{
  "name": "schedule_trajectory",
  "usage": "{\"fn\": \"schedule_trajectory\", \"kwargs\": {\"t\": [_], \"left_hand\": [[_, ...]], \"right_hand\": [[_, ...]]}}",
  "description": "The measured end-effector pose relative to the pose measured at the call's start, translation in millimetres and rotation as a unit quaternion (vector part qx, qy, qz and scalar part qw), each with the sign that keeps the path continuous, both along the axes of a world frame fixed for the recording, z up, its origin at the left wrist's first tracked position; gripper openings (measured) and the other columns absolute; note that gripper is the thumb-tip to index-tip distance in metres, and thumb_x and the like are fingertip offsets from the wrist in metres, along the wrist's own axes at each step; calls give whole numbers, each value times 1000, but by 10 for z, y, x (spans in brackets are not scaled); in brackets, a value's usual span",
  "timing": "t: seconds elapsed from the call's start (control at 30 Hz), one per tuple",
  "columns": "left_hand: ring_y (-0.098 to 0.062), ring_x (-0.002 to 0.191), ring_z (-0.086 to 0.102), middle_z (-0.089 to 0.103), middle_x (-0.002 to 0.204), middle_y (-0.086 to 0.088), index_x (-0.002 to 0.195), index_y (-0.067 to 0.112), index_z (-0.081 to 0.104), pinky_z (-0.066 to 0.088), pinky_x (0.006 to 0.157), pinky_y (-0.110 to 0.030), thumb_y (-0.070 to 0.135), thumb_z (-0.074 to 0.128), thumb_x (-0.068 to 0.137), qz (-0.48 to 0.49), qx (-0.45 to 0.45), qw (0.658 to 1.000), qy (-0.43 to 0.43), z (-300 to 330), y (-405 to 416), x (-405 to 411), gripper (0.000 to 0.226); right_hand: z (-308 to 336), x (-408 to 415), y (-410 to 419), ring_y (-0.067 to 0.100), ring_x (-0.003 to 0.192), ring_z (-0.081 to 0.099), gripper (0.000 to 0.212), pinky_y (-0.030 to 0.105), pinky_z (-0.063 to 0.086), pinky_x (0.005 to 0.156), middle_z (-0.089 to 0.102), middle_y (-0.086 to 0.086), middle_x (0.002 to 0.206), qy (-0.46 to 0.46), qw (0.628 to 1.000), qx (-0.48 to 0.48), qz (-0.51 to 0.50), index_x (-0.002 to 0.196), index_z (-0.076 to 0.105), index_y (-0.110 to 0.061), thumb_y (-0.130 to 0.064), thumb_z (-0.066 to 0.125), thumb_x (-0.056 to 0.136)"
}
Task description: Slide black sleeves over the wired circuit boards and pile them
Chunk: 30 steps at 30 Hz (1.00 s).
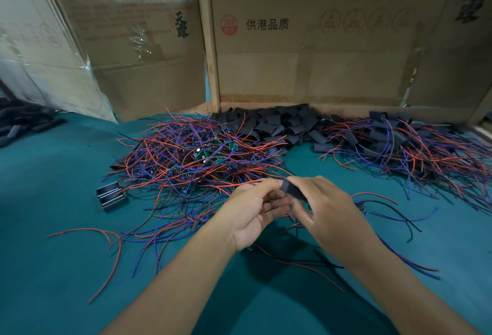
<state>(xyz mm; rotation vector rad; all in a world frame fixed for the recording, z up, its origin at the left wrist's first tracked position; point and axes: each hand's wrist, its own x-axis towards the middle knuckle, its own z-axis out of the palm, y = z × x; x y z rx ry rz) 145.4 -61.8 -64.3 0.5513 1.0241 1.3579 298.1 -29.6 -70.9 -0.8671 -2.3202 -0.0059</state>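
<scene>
A black sleeve (292, 190) is pinched between the right hand (328, 208) and the fingertips of the left hand (253, 211), above the green cloth (53, 201). Bare wired boards (194, 153) are heaped at eleven o'clock, loose sleeves (277, 124) at twelve, and sleeved boards (410, 145) at two.

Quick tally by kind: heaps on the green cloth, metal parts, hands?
Tangled heap of unsleeved green circuit boards with red and blue wires: 1
Heap of loose black sleeves: 1
Heap of sleeved boards: 1
Small grey metal block: 1
Hands, left and right: 2
Total: 6
</scene>
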Motion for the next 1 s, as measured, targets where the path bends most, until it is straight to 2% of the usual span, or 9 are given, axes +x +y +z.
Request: {"fn": "schedule_trajectory", "kwargs": {"t": [0.13, 0.2, 0.3, 0.43, 0.63, 0.7, 0.8, 0.9, 1.0], "left_hand": [[-17, 64, 66, 68, 78, -8, 102, 6, 63, 58, 63, -26, 11, 58, 95, 41, 62, 997, -23, 40, 20, -51, 10], [-17, 64, 65, 68, 79, -8, 99, 9, 62, 58, 64, -26, 13, 58, 96, 75, 87, 992, -46, 48, 44, -97, 6], [-16, 62, 64, 67, 76, -6, 105, 7, 65, 58, 64, -25, 16, 53, 100, 94, 92, 990, -51, 48, 64, -147, 15], [-17, 60, 62, 66, 73, -6, 108, 2, 64, 58, 60, -25, 14, 51, 101, 100, 80, 991, -48, 16, 80, -151, 19], [-14, 54, 52, 57, 67, -3, 105, 1, 65, 49, 51, -22, 11, 52, 99, 103, 74, 992, -19, 10, 74, -148, 17], [-12, 52, 48, 54, 65, -2, 102, 2, 66, 45, 50, -22, 11, 52, 99, 106, 72, 991, -21, 14, 72, -167, 16], [-12, 51, 45, 52, 63, -1, 98, 2, 67, 41, 48, -22, 10, 53, 99, 117, 73, 990, -27, 2, 78, -199, 16], [-12, 50, 41, 49, 62, 0, 95, 3, 66, 35, 47, -23, 10, 52, 99, 121, 75, 989, -31, -22, 106, -218, 16], [-12, 49, 37, 45, 60, 0, 95, 3, 64, 32, 45, -24, 11, 51, 100, 111, 80, 990, -36, -52, 115, -222, 16]], "right_hand": [[202, 131, 266, 35, 85, 62, 18, 38, 48, 68, 67, 14, 92, -12, 999, 5, -46, 104, 64, -1, -7, 65, 88], [309, 278, 467, 30, 86, 58, 23, 34, 40, 68, 66, 12, 99, -39, 997, 0, -60, 114, 60, -2, -15, 56, 95], [432, 487, 682, 22, 74, 51, 26, 33, 32, 61, 59, 4, 88, -105, 991, 13, -82, 118, 56, -7, -22, 50, 98], [629, 745, 1050, 32, 70, 59, 19, 39, 44, 56, 57, 7, 76, -176, 970, 28, -168, 102, 51, -8, -26, 47, 97], [969, 1086, 1821, 29, 59, 57, 26, 31, 39, 51, 58, 12, 69, -166, 927, 112, -316, 107, 53, -4, -28, 43, 100], [1035, 1173, 2009, 36, 67, 63, 25, 37, 44, 56, 64, 21, 78, -153, 920, 115, -343, 103, 53, -1, -25, 45, 100], [1024, 1181, 2139, 38, 91, 62, 31, 45, 46, 80, 65, 25, 98, -198, 900, 61, -383, 105, 51, -3, -33, 45, 99], [910, 808, 2130, 34, 98, 61, 26, 44, 50, 86, 65, 18, 109, -194, 933, 26, -303, 111, 56, -9, -30, 47, 98], [667, 306, 2057, 29, 100, 61, 18, 37, 51, 81, 66, 12, 111, -299, 940, -15, -163, 106, 61, -15, -20, 47, 97]]}}
